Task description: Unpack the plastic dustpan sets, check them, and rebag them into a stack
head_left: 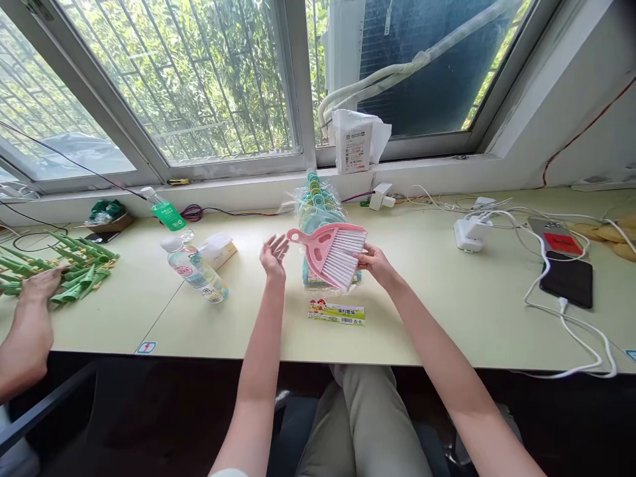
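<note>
A pink dustpan (320, 246) and a small brush with white bristles (342, 255), nested together, hang above the table. My right hand (376, 263) grips the set by its right edge. Just left of the dustpan's handle, my left hand (274, 256) is apart from it, palm up with fingers spread. Behind and partly under the set lies a row of plastic-wrapped blue-green dustpan sets (318, 199), partly hidden. In front of them a printed yellow-green label card (336, 312) lies flat on the table.
Two plastic bottles (195, 270) and a tissue pack (217, 250) stand to the left. Another person's hand (42, 283) rests on green bundles (82, 268) at far left. Rightward are a white charger (470, 235), cables and a black phone (567, 279). A paper box (354, 144) sits on the sill.
</note>
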{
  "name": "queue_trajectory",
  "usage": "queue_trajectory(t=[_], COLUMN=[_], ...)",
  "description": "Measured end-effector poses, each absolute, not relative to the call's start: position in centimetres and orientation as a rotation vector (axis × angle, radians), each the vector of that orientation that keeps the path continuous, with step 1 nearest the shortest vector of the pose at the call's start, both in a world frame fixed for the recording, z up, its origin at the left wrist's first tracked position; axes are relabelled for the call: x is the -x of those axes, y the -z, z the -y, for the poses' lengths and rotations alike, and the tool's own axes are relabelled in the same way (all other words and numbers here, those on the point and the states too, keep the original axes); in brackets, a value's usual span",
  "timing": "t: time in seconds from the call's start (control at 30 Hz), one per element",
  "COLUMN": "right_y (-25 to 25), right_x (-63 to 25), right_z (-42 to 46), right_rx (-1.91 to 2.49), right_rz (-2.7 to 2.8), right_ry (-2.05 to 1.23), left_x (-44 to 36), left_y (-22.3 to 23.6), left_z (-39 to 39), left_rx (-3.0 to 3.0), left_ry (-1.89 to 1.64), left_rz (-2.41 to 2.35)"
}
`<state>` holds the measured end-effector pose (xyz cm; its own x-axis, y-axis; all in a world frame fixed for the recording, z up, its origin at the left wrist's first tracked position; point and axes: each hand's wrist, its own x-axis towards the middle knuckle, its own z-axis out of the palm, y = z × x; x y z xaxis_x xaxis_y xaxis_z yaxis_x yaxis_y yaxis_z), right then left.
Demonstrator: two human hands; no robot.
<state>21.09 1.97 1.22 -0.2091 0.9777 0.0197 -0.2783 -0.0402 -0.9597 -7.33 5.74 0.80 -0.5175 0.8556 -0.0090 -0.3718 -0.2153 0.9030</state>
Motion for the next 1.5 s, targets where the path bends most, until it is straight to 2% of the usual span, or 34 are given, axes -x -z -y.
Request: queue_trajectory(t=[0.07, 0.2, 0.3, 0.37, 0.43, 0.53, 0.6, 0.67, 0.8, 0.9, 0.97, 1.1, 1.27, 1.37, 1.5], right_y=[-0.9, 0.3, 1.0, 1.3, 1.2, 0.7, 0.2, -0.2, -1.0, -1.3, -1.3, -1.3, -1.8, -2.3, -2.7], right_x=[-21.7, -22.6, -22.8, -22.7, -22.3, -21.6, -21.4, -21.3, -21.2, -19.9, -18.7, -17.6, -18.3, -18.7, -19.3], right_z=[-2.4, -3.4, -3.8, -3.7, -3.5, -3.0, -2.8, -2.6, -1.8, -0.8, -0.2, 0.4, 0.4, 0.3, 0.1], right_rx=[0.879, 0.825, 0.841, 0.842, 0.824, 0.811, 0.833, 0.915, 1.163, 1.241, 1.26, 1.331, 1.37, 1.285, 1.269], right_rz=[1.062, 0.873, 0.828, 0.831, 0.857, 0.954, 1.047, 1.059, 0.985, 1.327, 1.498, 1.457, 1.552, 1.585, 1.367], right_ry=[-1.447, -1.352, -1.318, -1.318, -1.346, -1.434, -1.478, -1.335, -0.536, -0.276, -0.231, -0.161, -0.05, -0.106, -0.214], left_x=[9.8, 12.5, 10.6, 7.7, 4.3, -0.2, -1.8, -2.2, -1.5, -1.7, -2.2, -2.8, -2.5, -2.3, -2.9], left_y=[-0.6, -0.7, -1.8, -2.6, -2.8, -1.9, -1.2, -0.8, -1.1, -1.3, -1.3, -1.1, -0.8, -0.6, -0.7], left_z=[-5.7, -4.7, -3.7, -3.1, -2.6, -2.2, -2.0, -1.8, -1.0, 0.2, 1.0, 2.1, 2.2, 2.1, 2.0], left_rx=[-0.568, -0.454, -0.718, -1.079, -1.258, -1.201, -1.167, -1.162, -1.239, -1.398, -1.478, -1.502, -1.525, -1.594, -1.696], left_ry=[-1.909, -1.783, -1.775, -1.765, -1.681, -1.316, -1.398, -1.529, -1.571, -1.494, -1.428, -1.294, -1.297, -1.317, -1.249], left_rz=[-1.519, -2.354, -2.579, -2.248, -1.584, -0.944, -0.886, -0.903, -0.978, -0.981, -0.973, -0.953, -0.928, -0.965, -0.986])
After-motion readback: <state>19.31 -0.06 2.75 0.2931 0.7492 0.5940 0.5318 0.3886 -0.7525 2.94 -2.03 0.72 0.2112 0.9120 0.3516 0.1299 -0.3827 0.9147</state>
